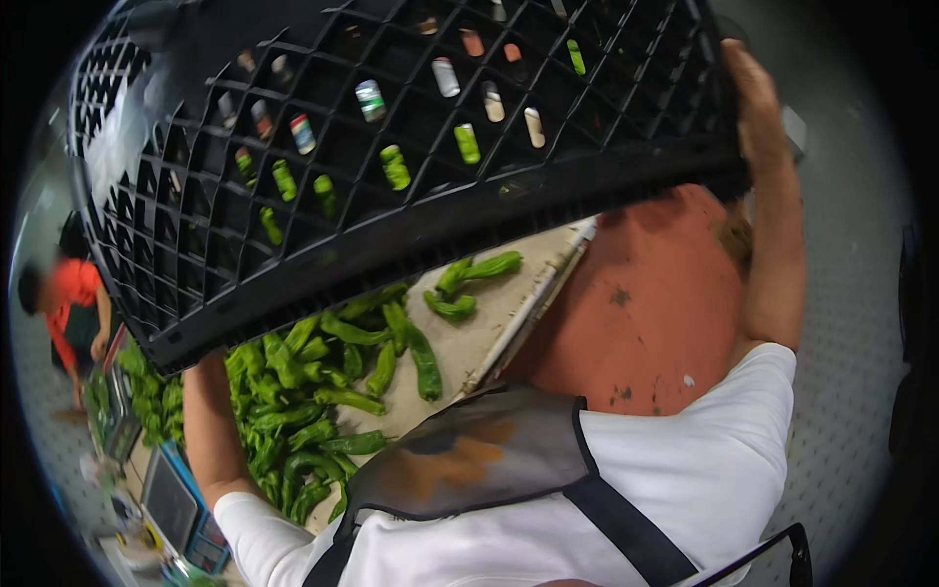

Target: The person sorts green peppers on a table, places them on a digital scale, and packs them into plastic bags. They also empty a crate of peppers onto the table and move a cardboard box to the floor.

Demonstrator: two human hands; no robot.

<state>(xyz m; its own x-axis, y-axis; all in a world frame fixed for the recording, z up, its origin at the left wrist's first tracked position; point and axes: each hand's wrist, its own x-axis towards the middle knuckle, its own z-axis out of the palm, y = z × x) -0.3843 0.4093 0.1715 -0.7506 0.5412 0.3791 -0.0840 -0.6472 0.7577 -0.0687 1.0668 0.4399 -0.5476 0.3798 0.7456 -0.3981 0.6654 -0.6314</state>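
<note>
A black plastic lattice crate [411,220] is raised and tilted across the upper view, its mesh turned toward me. At its right end, my right hand [755,88] grips the side. My left hand is hidden behind the crate's lower left corner; only the wrist and forearm show, reaching up to it. Below the crate, long green peppers [293,411] lie heaped beside my left forearm. A few more peppers [469,279] sit apart on the beige tabletop [411,374]. Bits of green and other colours show through the mesh.
A blue scale with a dark platform [172,495] stands at lower left. Beyond it is a person in an orange top [73,286], near more green peppers [147,389]. A stained reddish surface [631,308] lies right of the table's white edge [528,308].
</note>
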